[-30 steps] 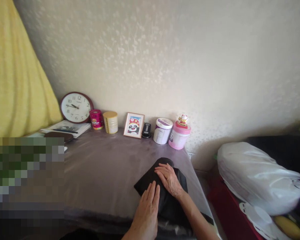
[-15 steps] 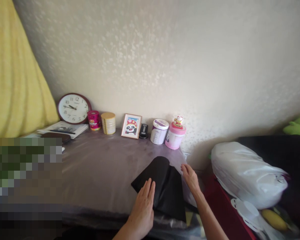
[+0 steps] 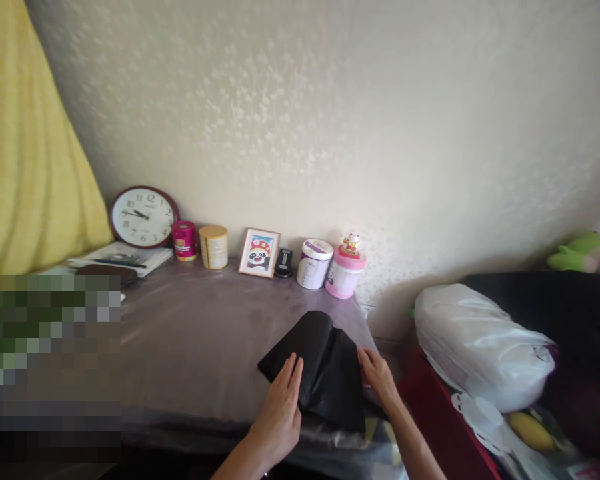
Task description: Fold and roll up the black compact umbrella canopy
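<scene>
A black, flat, folded piece that looks like cloth or a soft bag point(image 3: 330, 373) lies at the table's front right corner, its top end rounded and a crease down its middle. My left hand point(image 3: 283, 403) rests flat on its left part, fingers stretched out and close together. At its right edge is my right hand point(image 3: 379, 377), with curled fingers closed at that edge; the thumb is hidden. A small bit of pink shows under the right hand, too little to name.
Along the wall stand a clock point(image 3: 145, 217), a magenta can point(image 3: 185, 241), a yellow-lidded can point(image 3: 214, 247), a panda picture frame point(image 3: 259, 253), a white tub point(image 3: 315, 265) and a pink-lidded tub point(image 3: 345, 275). Right of the table, a stuffed white plastic bag point(image 3: 483, 347) sits over a red box point(image 3: 433, 393).
My right hand has come down and in to the right edge of the black cloth. My left hand stays on it. The whole view has shifted slightly.
</scene>
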The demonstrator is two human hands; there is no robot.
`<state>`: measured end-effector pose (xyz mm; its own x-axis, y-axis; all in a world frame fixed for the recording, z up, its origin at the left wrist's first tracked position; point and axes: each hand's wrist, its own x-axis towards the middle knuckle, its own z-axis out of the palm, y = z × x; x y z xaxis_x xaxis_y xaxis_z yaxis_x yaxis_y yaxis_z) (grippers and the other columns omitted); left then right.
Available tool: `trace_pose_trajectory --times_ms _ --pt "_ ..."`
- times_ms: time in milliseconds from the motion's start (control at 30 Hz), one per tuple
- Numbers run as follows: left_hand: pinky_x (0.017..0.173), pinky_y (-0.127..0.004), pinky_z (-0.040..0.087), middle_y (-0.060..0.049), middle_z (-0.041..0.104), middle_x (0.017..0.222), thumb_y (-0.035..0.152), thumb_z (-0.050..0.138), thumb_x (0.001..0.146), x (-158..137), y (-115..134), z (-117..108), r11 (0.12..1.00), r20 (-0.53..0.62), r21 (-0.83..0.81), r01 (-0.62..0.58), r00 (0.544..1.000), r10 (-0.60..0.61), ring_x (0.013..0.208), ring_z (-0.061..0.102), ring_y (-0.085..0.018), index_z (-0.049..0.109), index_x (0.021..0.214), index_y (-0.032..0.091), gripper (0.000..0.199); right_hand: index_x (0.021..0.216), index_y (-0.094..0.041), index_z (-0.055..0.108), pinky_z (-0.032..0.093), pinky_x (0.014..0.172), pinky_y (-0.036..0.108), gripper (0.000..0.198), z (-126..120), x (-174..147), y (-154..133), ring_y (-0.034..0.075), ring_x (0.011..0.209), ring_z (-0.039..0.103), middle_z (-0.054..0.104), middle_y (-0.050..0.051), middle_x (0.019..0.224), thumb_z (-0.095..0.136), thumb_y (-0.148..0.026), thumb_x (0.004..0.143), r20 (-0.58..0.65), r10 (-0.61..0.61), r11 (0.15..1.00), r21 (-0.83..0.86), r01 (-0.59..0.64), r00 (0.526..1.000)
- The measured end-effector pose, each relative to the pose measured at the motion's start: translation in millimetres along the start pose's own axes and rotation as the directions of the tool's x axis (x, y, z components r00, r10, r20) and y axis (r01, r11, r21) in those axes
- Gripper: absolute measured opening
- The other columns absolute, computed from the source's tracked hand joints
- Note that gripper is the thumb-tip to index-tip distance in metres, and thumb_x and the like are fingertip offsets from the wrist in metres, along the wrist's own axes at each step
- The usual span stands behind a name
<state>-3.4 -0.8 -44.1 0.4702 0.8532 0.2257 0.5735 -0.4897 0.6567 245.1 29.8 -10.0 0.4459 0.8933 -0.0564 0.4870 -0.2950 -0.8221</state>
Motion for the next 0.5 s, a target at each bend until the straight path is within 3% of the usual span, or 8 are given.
trace_pose_trajectory --times_ms 233,400,500 --pt "0.113 -0.042 0.019 -0.008 0.008 0.151 -0.001 0.033 0.066 1.0 -2.9 1.1 0.999 -0.012 -0.034 -0.003 1.000 0.002 0.138 0.009 -0.020 0.006 0.141 0.018 0.082 0.065 -0.018 0.059 0.042 0.055 0.028 0.042 19.2 9.2 1.2 0.019 0.060 0.057 0.059 0.003 0.059 0.041 -0.055 0.072 -0.186 -0.231 0.966 -0.159 0.203 0.955" --pt "0.113 -0.041 0.021 -0.009 0.006 0.151 -0.001 0.033 0.066 0.1 3.3 -3.9 1.000 0.007 0.028 0.015 1.000 -0.015 0.138 0.009 -0.020 0.006 0.141 0.017 0.082 0.053 -0.022 0.051 0.039 0.054 0.031 0.034 19.7 9.7 15.1 0.019 0.054 0.052 0.056 0.003 0.053 0.043 -0.051 0.069 -0.200 -0.298 0.945 -0.201 0.259 0.933" --pt "0.112 -0.040 0.021 -0.010 0.006 0.151 -0.001 0.033 0.065 0.0 5.2 -5.1 0.997 0.019 0.066 0.026 0.999 -0.028 0.138 0.009 -0.021 0.007 0.141 0.014 0.082 0.054 -0.022 0.052 0.040 0.054 0.030 0.035 15.3 3.4 13.1 0.019 0.056 0.053 0.057 0.002 0.053 0.045 -0.052 0.070 -0.204 -0.276 0.956 -0.156 0.247 0.939"
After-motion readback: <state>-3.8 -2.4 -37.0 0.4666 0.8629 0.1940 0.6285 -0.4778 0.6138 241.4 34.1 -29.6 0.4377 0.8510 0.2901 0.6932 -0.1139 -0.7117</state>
